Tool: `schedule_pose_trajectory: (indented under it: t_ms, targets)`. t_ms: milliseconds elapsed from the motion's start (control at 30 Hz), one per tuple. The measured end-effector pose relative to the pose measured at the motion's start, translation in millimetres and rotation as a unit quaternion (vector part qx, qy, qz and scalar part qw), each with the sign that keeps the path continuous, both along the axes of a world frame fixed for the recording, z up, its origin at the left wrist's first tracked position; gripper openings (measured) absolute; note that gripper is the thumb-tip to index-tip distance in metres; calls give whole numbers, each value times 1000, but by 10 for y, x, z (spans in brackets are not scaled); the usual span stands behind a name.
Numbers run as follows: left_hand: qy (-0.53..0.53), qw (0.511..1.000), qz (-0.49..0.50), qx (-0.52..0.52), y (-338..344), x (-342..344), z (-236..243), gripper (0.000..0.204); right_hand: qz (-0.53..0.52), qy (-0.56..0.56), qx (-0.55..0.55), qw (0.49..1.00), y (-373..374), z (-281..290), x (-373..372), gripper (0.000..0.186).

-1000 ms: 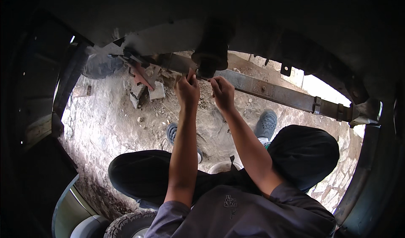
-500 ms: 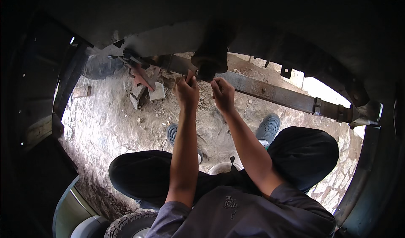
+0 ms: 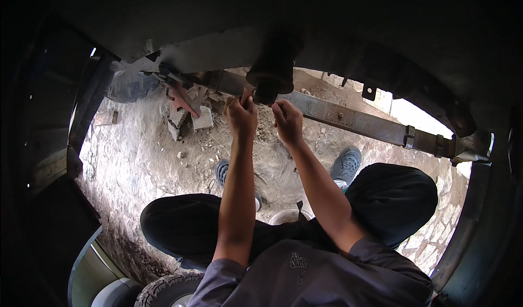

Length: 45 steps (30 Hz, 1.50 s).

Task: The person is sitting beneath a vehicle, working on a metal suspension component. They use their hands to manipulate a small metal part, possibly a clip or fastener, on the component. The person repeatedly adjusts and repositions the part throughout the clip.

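Dark cylindrical part (image 3: 271,74) hangs from the dark metal body (image 3: 210,48) overhead, its lower end just above and between your hands. Your left hand (image 3: 240,116) is beside it, grip narrow, thumb and fingers pinching a small reddish flat piece (image 3: 246,95) that pokes up next to the part. Your right hand (image 3: 288,120) is at its lower right, fingers curled; tips too dark, can't tell how tight that grip is or what it holds. Long metal bar (image 3: 354,117) runs behind, sloping down rightward. Red metal piece (image 3: 185,101) and pale block (image 3: 203,118) off left. Dirt ground (image 3: 141,149) below, treaded tire (image 3: 163,289) bottom left.
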<state>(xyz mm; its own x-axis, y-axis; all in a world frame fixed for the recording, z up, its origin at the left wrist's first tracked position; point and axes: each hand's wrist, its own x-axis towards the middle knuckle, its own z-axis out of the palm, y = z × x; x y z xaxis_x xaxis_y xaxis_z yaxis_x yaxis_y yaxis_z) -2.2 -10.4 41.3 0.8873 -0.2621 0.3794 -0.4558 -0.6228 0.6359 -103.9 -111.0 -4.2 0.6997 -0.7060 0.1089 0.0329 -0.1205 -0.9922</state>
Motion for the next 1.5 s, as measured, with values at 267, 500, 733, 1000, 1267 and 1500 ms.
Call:
schedule_pose_trajectory:
  t_ms: [267,500,733,1000,1267,1500]
  targets:
    - [-19,999,-2,-40,-73,108,-104,17,5,-4,-6,1000,20,48,4,20]
    - [-13,1000,11,-7,22,-44,-43,16,-4,-4,-4,1000,6,15,-10,19]
    - [-43,999,2,-27,-118,82,-64,14,-11,1,-16,1000,11,5,23,20]
    - [-24,999,13,-18,17,-51,-99,13,-2,4,0,1000,-2,-39,8,20]
    - [-23,999,13,-37,-117,65,-46,18,-2,14,-10,1000,-1,-66,13,19]
    - [197,970,116,-87,352,-251,-292,31,0,6,-22,1000,-14,9,-28,17]
